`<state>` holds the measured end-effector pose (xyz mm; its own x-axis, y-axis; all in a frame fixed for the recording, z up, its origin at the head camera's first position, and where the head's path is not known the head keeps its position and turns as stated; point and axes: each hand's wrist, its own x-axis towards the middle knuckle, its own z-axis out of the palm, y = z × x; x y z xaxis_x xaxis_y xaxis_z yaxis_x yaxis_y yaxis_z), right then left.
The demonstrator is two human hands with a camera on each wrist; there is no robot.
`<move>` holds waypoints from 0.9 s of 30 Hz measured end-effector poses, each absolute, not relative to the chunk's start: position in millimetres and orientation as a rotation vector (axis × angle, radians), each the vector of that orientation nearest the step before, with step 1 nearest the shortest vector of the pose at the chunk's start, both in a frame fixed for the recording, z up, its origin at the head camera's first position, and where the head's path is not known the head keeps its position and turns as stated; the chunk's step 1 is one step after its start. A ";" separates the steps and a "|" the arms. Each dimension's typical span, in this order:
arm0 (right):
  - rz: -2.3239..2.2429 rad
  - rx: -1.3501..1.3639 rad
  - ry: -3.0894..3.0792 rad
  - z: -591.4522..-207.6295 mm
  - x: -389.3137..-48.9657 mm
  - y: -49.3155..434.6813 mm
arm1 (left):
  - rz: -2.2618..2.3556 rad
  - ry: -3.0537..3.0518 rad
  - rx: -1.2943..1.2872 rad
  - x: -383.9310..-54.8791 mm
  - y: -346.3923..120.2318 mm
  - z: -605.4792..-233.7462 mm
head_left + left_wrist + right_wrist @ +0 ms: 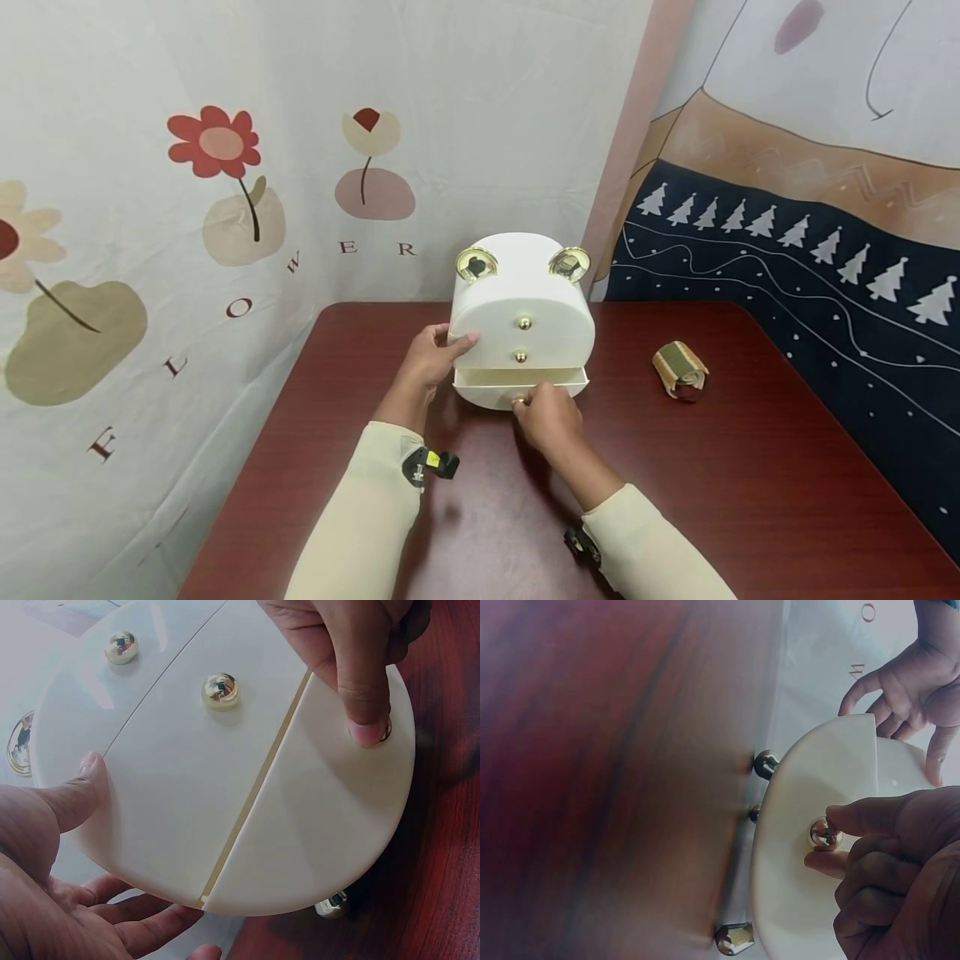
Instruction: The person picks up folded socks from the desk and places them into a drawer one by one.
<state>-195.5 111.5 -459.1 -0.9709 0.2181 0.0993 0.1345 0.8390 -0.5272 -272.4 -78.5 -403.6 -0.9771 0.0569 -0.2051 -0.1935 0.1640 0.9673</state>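
A white rounded drawer box (525, 275) with gold knobs stands on the table, two gold rings on its top. Its bottom drawer (480, 393) is pulled partly out, leaving a gap above its front. My right hand (551, 417) pinches the gold knob (825, 834) of that drawer between thumb and finger. My left hand (433, 358) holds the box's left side, its thumb on the front face and the other fingers around the edge. The left wrist view also shows the middle drawer's knob (221, 691) and a gold foot (332, 904) under the box.
A rolled green and tan striped cloth (681, 369) lies on the dark red table (750, 483) to the right of the box. Behind the table hang a flower-patterned curtain (480, 125) and a dark one with white trees (787, 275).
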 end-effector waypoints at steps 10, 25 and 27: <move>0.777 -0.226 -2.890 -457.1 -185.0 113.5 | 1.885 2.263 -0.132 -271.7 -78.2 -403.4; 0.742 -0.188 -2.945 -452.1 -168.9 114.3 | 1.896 2.247 -0.155 -271.8 -79.3 -402.7; 0.737 -0.183 -2.950 -451.8 -166.7 114.2 | 1.887 2.249 -0.163 -271.6 -79.3 -402.3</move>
